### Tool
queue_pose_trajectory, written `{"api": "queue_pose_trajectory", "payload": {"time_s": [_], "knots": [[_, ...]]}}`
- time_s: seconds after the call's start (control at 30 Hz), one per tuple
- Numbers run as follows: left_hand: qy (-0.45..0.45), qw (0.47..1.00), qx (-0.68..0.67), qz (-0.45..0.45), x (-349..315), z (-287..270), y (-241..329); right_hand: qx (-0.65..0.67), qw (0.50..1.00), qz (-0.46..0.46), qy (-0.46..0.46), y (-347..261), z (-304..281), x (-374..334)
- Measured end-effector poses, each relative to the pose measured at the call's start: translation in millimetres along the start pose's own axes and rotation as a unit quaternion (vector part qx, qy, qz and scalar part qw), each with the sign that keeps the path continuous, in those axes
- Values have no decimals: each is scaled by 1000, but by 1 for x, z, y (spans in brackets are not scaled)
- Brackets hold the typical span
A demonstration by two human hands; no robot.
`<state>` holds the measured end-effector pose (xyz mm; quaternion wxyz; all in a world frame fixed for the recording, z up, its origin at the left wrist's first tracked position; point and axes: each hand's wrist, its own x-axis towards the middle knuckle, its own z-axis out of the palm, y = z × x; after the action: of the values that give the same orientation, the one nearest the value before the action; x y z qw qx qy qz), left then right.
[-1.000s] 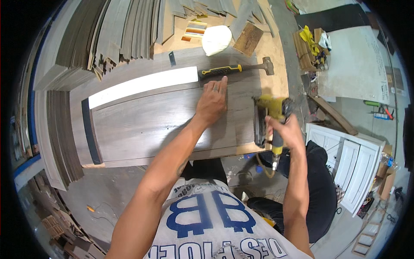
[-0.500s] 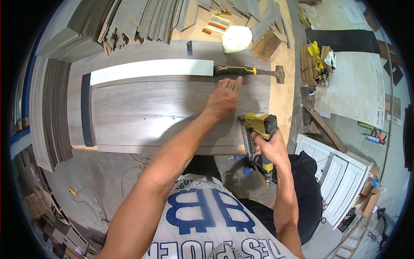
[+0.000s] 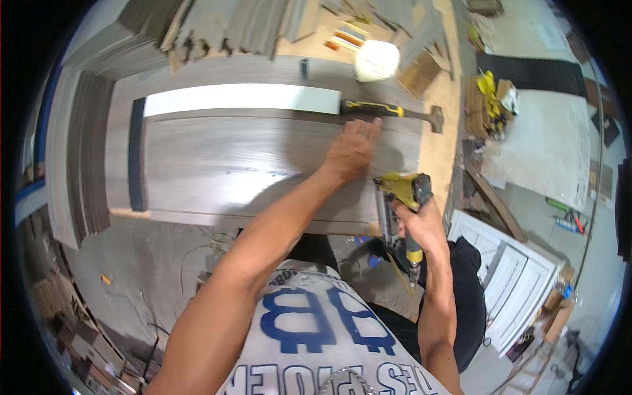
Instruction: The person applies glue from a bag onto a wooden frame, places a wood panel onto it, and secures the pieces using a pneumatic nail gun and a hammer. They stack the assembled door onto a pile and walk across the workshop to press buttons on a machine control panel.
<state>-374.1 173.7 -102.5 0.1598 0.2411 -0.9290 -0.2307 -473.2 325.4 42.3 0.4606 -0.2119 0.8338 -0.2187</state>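
My right hand (image 3: 422, 224) is wrapped round the grip of a yellow and black nail gun (image 3: 403, 188), whose nose is over the near right part of a grey wood-grain panel (image 3: 191, 155). My left hand (image 3: 350, 151) lies on the panel with its fingers stretched out, fingertips just below the handle of a hammer (image 3: 375, 108). The hammer has a black and yellow grip and a metal head at its right end. A long white strip (image 3: 243, 97) runs left from the handle, and a dark strip (image 3: 137, 155) lies crosswise at the panel's left side.
Stacks of grey boards (image 3: 89, 155) stand along the left and far sides. Beyond the hammer are a white rounded container (image 3: 377, 60) and a small dark piece (image 3: 304, 68). White panelled doors (image 3: 507, 273) lean to the right. Cords lie on the floor (image 3: 118, 263).
The whole view has shifted, so the panel, hammer and nail gun appear slightly farther right. Both hands keep nearly the same places relative to the panel, and the nail gun stays in my right hand.
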Motion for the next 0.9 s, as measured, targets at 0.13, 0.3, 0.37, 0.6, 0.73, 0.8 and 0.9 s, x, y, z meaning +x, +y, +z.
{"api": "queue_pose_trajectory", "payload": {"time_s": [0.13,0.3,0.37,0.6,0.73,0.8,0.9], "knots": [[72,997,-37,10,-10,6,-7,-2,1000,-11,4,-5,5,-5],[205,944,53,-254,-122,-65,-71,-15,999,-40,-23,-8,-3,-19],[301,887,64,-345,-199,-127,-117,-39,997,-43,-41,-40,10,-37],[286,787,-79,-540,-288,-204,-159,-120,978,-103,-136,-188,150,-56],[335,785,-32,-520,-294,-181,-164,-123,962,-138,-203,-251,241,-60],[350,783,-69,-510,-295,-183,-166,-143,957,-146,-207,-267,277,-58],[360,778,-79,-508,-297,-185,-168,-122,952,-164,-228,-280,322,-50]]}}
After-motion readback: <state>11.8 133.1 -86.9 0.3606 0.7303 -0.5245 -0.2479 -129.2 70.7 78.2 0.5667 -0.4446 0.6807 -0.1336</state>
